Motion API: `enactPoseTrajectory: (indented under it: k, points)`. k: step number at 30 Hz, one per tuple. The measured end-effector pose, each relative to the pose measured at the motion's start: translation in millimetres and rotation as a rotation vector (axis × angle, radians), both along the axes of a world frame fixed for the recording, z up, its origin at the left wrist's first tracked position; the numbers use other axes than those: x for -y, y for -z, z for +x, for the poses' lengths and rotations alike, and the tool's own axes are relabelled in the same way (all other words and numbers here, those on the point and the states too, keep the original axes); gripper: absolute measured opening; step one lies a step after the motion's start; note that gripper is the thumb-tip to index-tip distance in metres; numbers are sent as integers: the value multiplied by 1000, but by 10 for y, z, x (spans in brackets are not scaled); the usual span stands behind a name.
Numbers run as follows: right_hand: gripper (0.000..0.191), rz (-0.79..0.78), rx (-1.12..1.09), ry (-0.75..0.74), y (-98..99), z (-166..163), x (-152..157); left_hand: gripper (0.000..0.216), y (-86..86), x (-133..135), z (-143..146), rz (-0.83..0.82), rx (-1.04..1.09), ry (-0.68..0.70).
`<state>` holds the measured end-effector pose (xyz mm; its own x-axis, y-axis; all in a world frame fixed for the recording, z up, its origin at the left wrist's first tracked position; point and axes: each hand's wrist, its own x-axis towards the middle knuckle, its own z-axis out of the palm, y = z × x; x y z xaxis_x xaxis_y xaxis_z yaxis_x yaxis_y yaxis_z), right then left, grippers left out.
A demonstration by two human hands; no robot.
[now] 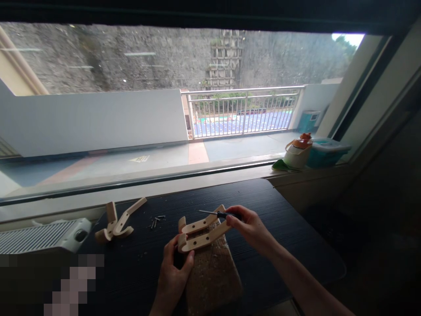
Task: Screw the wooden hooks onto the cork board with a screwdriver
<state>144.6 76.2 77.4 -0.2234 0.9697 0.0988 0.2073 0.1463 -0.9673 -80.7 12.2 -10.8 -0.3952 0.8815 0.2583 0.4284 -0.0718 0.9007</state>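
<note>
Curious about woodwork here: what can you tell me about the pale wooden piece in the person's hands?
The wooden piece looks like two pale J-shaped hooks side by side, with small dark holes. It lies slanted on a brown block. The left hand holds its curled end; the right hand, holding a screwdriver, is at the straight end.

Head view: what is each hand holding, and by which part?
The left hand grips the wooden hooks at their curved lower end; the right hand pinches a small screwdriver by its dark handle.
</note>
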Motion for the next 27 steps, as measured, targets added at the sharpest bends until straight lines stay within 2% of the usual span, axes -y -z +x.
enactPoseTrajectory:
  k: [14,23,27]
  points:
    - [28,-5,18,-32,-22,-12,21,46,-36,9,3,-36,-9,-4]
    - [33,-68,-137,31,-46,63,11,45,-120,53,-7,-81,81,21]
    - [33,-101,-160,8,-5,96,28,44,-123,60,-7,-64,71,15]
